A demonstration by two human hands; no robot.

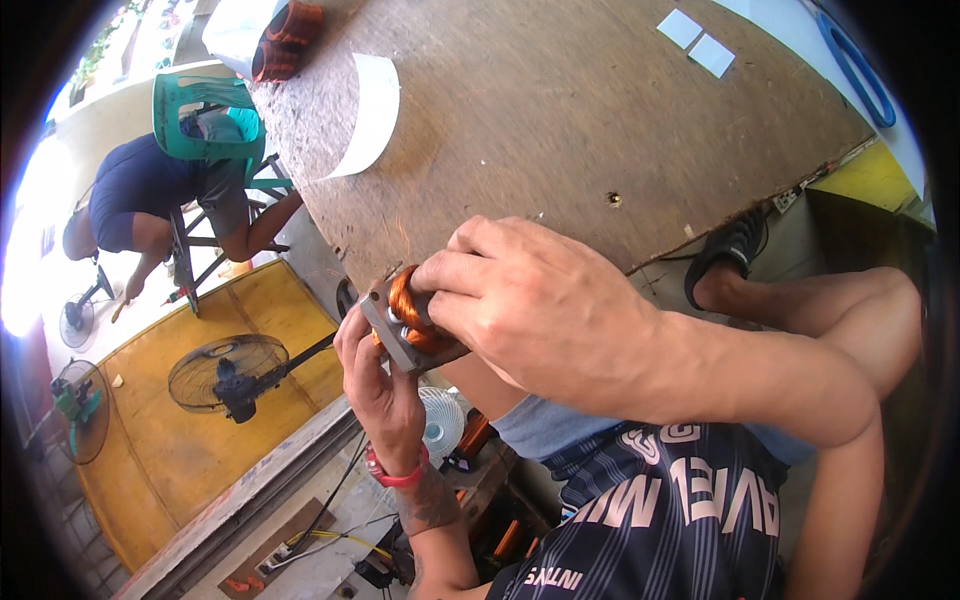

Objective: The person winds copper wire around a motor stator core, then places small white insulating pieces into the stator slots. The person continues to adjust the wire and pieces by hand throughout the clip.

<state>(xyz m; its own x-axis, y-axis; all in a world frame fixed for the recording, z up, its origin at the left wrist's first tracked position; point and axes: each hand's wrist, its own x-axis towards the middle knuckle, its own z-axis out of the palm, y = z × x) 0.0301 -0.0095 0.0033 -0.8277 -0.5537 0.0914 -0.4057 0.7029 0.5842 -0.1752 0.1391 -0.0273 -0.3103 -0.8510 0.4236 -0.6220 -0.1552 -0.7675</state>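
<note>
Teal fan (80, 408): left edge, below mid-height.
Co-worker (138, 188): upper left, bent forward in a dark shirt, beside a teal chair (205, 150).
Black fan (236, 382): left, its round cage seen against a yellow surface (150, 460).
Coils (276, 62): top left, reddish-brown, at the edge of the wooden table (520, 130).
White strip (377, 115): upper left of centre, curved, on the table.
Left hand (383, 392): just left of centre, grasping the metal core from below; red band (404, 468) around the wrist.
Metal core (392, 335): left of centre, held at the table's near edge, copper winding (402, 298) on it.
Right hand (540, 305): centre, fingers bent against the winding; I cannot tell whether they pinch it.
White squares (711, 55): upper right, two, side by side on the table.
Blue ring (856, 68): upper right, beyond the table edge.
</note>
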